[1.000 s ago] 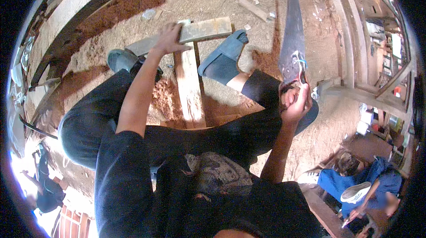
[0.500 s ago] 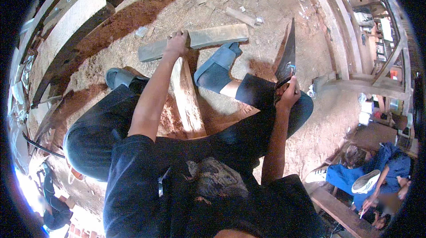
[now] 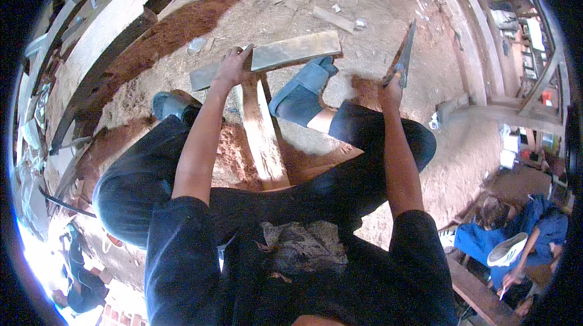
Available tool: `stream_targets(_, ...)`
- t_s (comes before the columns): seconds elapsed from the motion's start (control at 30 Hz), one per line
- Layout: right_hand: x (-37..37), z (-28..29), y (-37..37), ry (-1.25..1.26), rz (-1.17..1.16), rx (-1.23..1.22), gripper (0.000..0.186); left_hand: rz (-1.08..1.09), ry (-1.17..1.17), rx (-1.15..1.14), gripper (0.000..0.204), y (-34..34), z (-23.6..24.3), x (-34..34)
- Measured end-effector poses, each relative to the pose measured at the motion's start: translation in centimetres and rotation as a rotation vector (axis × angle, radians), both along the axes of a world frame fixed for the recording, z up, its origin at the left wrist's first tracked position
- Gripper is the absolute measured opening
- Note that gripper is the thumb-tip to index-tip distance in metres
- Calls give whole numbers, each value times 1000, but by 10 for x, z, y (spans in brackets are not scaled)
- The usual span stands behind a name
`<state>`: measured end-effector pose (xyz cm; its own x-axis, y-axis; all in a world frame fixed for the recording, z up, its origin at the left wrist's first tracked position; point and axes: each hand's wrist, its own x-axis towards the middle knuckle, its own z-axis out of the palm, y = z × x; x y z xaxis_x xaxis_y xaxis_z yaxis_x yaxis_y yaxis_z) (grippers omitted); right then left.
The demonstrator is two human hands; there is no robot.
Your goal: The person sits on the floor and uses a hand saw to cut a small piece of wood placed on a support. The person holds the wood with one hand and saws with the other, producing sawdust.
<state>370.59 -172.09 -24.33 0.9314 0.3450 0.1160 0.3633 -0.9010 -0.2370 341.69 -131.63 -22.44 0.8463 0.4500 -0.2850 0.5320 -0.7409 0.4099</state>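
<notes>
My left hand [image 3: 232,68] grips a short grey-brown wooden plank [image 3: 297,50] near its left part, fingers curled over its top. The plank lies crosswise in front of me, over or against the far end of a paler wooden beam [image 3: 262,134] that runs back between my legs. My right hand [image 3: 392,88] holds a handsaw by its handle, which the fingers mostly hide. The saw blade [image 3: 405,52] points away from me, seen nearly edge-on, apart from the plank. My right foot in a grey slide sandal [image 3: 306,77] sits against the plank's right end.
Large timbers [image 3: 106,34] stand along the left. A wooden frame [image 3: 498,116] stands on the right. A scrap strip [image 3: 333,19] and chips lie on the dirt floor. Another person in blue [image 3: 486,244] sits at lower right by a board [image 3: 480,295]; someone else is at lower left.
My right hand has moved forward and up off my right knee, turning the saw blade nearly edge-on. The left hand has shifted slightly left on the plank, its fingers lifting a little.
</notes>
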Motion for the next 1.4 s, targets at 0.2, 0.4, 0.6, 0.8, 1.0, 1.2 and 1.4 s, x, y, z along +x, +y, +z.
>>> stream_targets(0.2, 38, -52, 3, 506, 269, -682, 91, 591, -204, -71, 128, 12, -20, -19)
stream_targets(0.4, -3, 49, 139, 134, 8, -201, 105, 616, 13, 13, 149, 6, -46, -31)
stream_targets(0.6, -103, 58, 229, 12, 418, -80, 137, 656, 50, 48, 153, 10, -44, -18)
stream_targets(0.8, -101, 36, 247, 22, 387, -71, 146, 704, -77, 131, 153, 17, -56, -33)
stream_targets(1.0, -105, 41, 257, 159, 340, -293, 147, 672, -120, 105, 151, 15, -54, -30)
stream_targets(1.2, -111, 37, 263, 106, 389, -146, 148, 667, -7, 127, 149, 16, -48, -22)
stream_targets(1.4, -109, 27, 253, 4, 388, -135, 146, 690, -57, 98, 151, 9, -53, -18)
